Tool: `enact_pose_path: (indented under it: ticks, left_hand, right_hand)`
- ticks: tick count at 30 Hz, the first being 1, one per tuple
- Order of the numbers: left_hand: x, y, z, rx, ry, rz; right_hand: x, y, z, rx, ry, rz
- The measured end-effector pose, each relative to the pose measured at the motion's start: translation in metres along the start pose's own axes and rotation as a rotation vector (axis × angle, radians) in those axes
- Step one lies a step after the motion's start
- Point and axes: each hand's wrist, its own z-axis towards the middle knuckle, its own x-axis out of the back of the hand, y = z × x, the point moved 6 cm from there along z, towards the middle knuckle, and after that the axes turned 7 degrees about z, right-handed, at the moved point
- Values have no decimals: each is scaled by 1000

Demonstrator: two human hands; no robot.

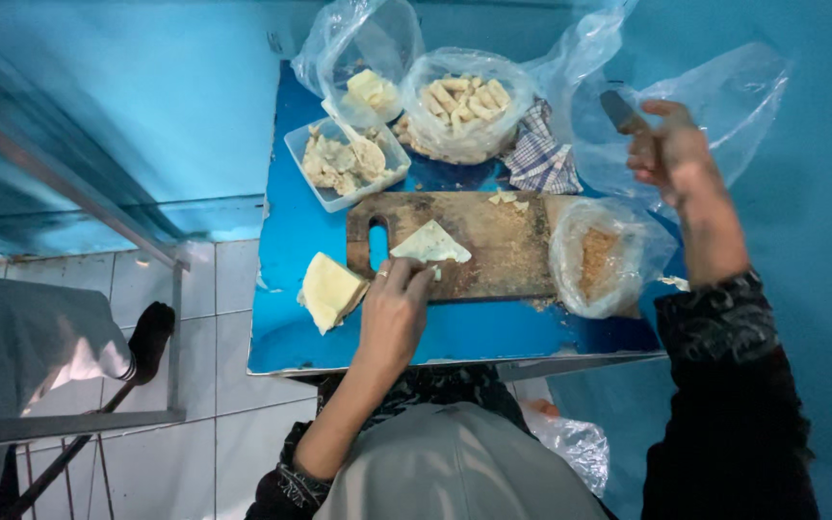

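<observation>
left hand (392,308) lowered, right hand (668,144) raised.

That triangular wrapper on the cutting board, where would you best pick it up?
Probably by the corner nearest the person, coming from the near edge of the cutting board. The triangular wrapper lies flat and thin, so a pinch at a corner lifts it most easily. The left hand already has its fingertips there; the right hand holds a knife.
</observation>
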Motion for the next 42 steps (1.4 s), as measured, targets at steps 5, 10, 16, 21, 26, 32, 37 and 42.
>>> enact_pose_path:
  ticks: [5, 10, 16, 21, 26, 32, 37, 42]
  left_hand:
    - [6, 0, -3, -22, 33, -20]
    - [10, 2, 0, 38, 62, -50]
    - [13, 5, -1, 88, 100, -63]
    - [12, 10, -2, 45, 103, 25]
    - [9, 15, -4, 92, 117, 63]
    - [3, 17, -7, 119, 83, 106]
    - [1, 19, -7, 121, 77, 115]
    - [1, 20, -6, 97, 70, 89]
  right_hand:
    - [18, -17, -88, 161, -58, 329]
    - [-1, -27, -200, 424, 130, 394]
    - [-75, 20, -267, 328, 37, -4]
    - [-120, 44, -289, 414, -211, -267]
    - [-124, 60, -306, 334, -319, -385]
    - [-124, 66, -313, 432, -359, -498]
    - [-121, 69, -314, 460, -363, -549]
    - [-120, 70, -314, 405, -436, -661]
